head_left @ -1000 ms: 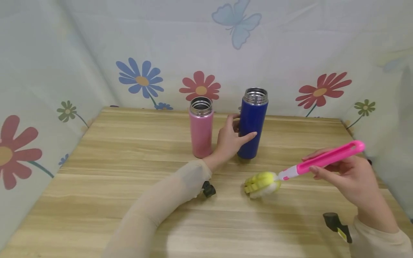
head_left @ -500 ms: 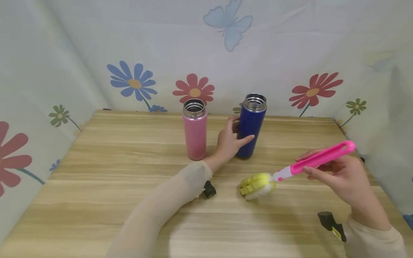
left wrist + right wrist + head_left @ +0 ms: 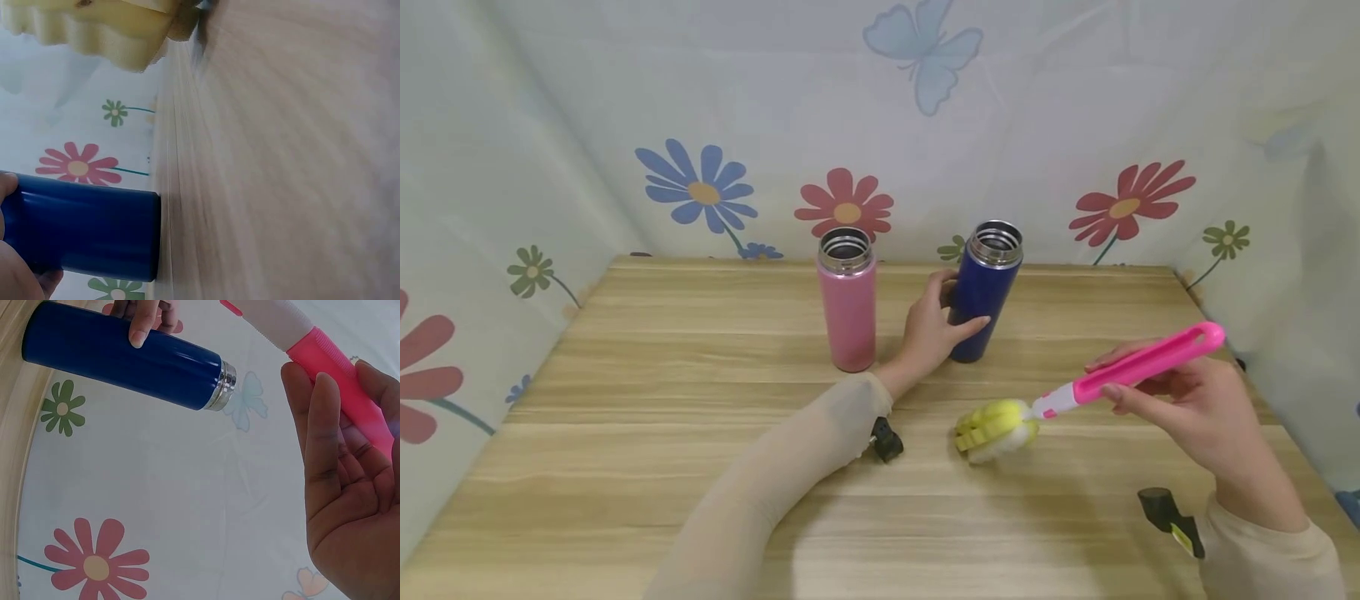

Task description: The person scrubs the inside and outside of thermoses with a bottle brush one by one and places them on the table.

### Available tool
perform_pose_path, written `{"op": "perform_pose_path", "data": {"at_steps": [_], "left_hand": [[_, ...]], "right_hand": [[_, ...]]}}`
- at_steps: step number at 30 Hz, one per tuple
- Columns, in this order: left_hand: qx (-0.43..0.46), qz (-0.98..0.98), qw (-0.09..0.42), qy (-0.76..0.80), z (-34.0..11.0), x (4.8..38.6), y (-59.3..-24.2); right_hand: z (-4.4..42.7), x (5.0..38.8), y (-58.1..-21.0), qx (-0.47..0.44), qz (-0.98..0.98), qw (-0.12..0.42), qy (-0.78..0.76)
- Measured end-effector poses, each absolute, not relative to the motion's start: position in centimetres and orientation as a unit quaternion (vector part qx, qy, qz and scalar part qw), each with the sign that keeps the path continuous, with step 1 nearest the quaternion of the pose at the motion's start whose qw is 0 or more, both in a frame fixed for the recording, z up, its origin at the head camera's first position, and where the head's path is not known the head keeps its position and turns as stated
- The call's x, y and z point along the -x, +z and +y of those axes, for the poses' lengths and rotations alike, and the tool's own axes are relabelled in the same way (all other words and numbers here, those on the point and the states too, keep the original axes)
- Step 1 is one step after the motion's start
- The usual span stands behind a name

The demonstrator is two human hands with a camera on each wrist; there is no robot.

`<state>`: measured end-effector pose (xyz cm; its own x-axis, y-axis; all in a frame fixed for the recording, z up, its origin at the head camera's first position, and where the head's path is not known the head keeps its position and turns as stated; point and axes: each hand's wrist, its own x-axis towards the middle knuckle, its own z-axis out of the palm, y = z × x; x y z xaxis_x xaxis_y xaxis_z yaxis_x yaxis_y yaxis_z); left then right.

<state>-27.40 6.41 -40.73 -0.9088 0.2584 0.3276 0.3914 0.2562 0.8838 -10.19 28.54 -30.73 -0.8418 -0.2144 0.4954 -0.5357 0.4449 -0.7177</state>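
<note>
On my head feed I see a wood-grain tabletop (image 3: 625, 467) across the lower frame, whitish sheeting (image 3: 1037, 108) behind it, a printed blue butterfly (image 3: 927, 57) at upper centre and soft light paling the wood at bottom centre.

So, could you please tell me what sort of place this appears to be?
Probably a small staged tabletop recording area: there is a wood-grain table, flower-printed sheeting behind it and at both sides, and a small black device beside the right sleeve.
</note>
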Motion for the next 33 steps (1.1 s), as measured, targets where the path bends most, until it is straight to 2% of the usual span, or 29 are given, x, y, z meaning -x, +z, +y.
{"op": "perform_pose_path", "data": {"at_steps": [14,27,33], "left_hand": [[0.223,-0.801,0.057,-0.553,5.3,27.0,-39.6],[0.256,-0.794,0.073,-0.547,2.1,23.1,-36.7],[0.276,-0.794,0.112,-0.53,-0.7,21.3,-37.0]], "right_hand": [[28.5,10.5,-31.0,-0.257,-0.802,0.173,0.512],[28.7,10.2,-31.1,-0.226,-0.837,0.185,0.464],[28.6,10.3,-31.1,-0.219,-0.844,0.187,0.452]]}}
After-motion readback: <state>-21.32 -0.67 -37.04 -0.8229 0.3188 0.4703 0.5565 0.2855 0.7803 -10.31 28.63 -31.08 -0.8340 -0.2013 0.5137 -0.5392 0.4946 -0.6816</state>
